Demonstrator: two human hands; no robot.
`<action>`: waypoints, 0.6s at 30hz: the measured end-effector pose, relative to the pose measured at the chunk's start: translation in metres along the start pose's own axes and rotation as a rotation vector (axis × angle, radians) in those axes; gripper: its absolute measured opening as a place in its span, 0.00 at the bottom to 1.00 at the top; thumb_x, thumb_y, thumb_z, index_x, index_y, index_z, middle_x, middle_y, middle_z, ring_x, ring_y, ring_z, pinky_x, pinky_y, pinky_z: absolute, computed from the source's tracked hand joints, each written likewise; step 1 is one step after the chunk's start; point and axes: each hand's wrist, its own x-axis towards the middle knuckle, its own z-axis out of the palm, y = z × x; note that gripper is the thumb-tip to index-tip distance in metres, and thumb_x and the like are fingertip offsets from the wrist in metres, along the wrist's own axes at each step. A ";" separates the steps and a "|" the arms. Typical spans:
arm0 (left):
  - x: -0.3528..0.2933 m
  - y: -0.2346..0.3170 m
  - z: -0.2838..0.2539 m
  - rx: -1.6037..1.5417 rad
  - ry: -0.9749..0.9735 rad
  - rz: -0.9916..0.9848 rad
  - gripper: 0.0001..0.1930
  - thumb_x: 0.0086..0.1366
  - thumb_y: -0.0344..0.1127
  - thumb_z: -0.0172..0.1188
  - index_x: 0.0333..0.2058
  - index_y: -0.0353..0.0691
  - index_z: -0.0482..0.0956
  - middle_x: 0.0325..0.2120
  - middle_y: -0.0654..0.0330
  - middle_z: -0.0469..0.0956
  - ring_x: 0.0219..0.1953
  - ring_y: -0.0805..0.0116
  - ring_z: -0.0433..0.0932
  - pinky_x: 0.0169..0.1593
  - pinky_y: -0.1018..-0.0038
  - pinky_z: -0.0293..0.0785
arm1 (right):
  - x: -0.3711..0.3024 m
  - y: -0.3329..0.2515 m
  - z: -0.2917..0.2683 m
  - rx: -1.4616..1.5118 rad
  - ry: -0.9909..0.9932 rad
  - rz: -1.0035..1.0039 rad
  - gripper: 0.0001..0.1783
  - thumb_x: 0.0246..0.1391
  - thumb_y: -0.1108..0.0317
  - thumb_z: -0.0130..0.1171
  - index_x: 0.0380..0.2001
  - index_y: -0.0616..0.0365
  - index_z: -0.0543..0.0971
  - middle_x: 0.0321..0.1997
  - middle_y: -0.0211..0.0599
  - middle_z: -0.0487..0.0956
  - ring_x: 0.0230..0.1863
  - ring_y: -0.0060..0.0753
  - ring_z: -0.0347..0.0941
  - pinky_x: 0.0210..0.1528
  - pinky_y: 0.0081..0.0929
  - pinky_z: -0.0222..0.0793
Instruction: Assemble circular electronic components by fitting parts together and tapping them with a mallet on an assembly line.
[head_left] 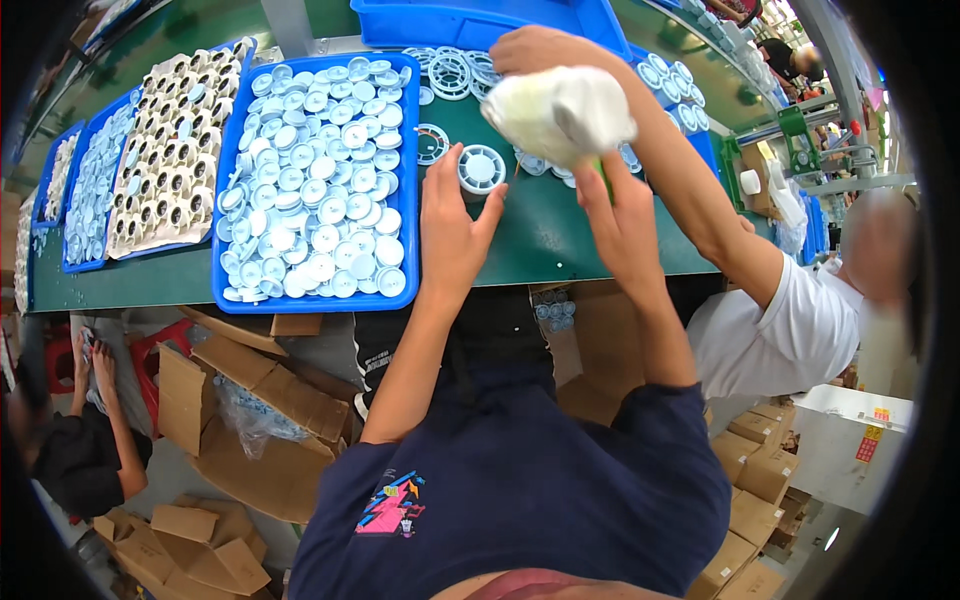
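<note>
My left hand (455, 225) curls its thumb and fingers around a round pale plastic part (482, 170) with slots in its face, which rests on the green table. In my right hand (625, 225) is a mallet, gripped by its green handle (604, 182). The mallet's bulky white head (565, 112) is raised over the table, up and to the right of the round part. Just beyond my left fingertips lies a slotted ring (432, 144). More pale wheel-shaped parts (450, 74) are heaped farther back, partly hidden by the mallet head.
A blue tray (218, 230) full of pale discs stands left of my left hand, with more loaded trays beyond. At the right, a co-worker's arm (690, 190) reaches across the table toward a blue bin (440, 25). Open cardboard boxes (270, 470) stand below the table.
</note>
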 end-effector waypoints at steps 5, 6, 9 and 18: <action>-0.003 -0.004 0.004 -0.007 0.000 -0.006 0.35 0.64 0.35 0.71 0.64 0.26 0.66 0.58 0.37 0.72 0.59 0.39 0.73 0.63 0.55 0.71 | 0.044 -0.004 -0.002 -0.104 -0.261 0.138 0.19 0.73 0.57 0.55 0.50 0.65 0.78 0.30 0.57 0.81 0.31 0.58 0.79 0.33 0.41 0.70; -0.001 -0.004 0.004 -0.003 0.004 -0.011 0.35 0.64 0.35 0.71 0.64 0.27 0.66 0.58 0.37 0.71 0.59 0.39 0.73 0.63 0.55 0.71 | 0.045 -0.004 -0.006 -0.101 -0.246 0.159 0.20 0.74 0.55 0.53 0.48 0.64 0.79 0.26 0.52 0.79 0.27 0.50 0.78 0.32 0.39 0.69; -0.001 -0.002 0.002 -0.005 0.002 -0.001 0.35 0.62 0.35 0.72 0.64 0.28 0.66 0.58 0.38 0.72 0.59 0.39 0.73 0.62 0.55 0.71 | 0.027 0.009 -0.009 0.072 -0.159 0.276 0.19 0.73 0.55 0.54 0.49 0.63 0.78 0.22 0.47 0.76 0.24 0.41 0.75 0.30 0.36 0.68; 0.001 -0.002 0.003 -0.025 0.036 -0.041 0.37 0.59 0.28 0.73 0.65 0.33 0.66 0.56 0.44 0.77 0.58 0.46 0.78 0.61 0.61 0.73 | -0.045 0.025 0.012 -0.069 -0.017 0.174 0.14 0.70 0.62 0.60 0.49 0.63 0.78 0.28 0.50 0.80 0.29 0.54 0.79 0.33 0.41 0.73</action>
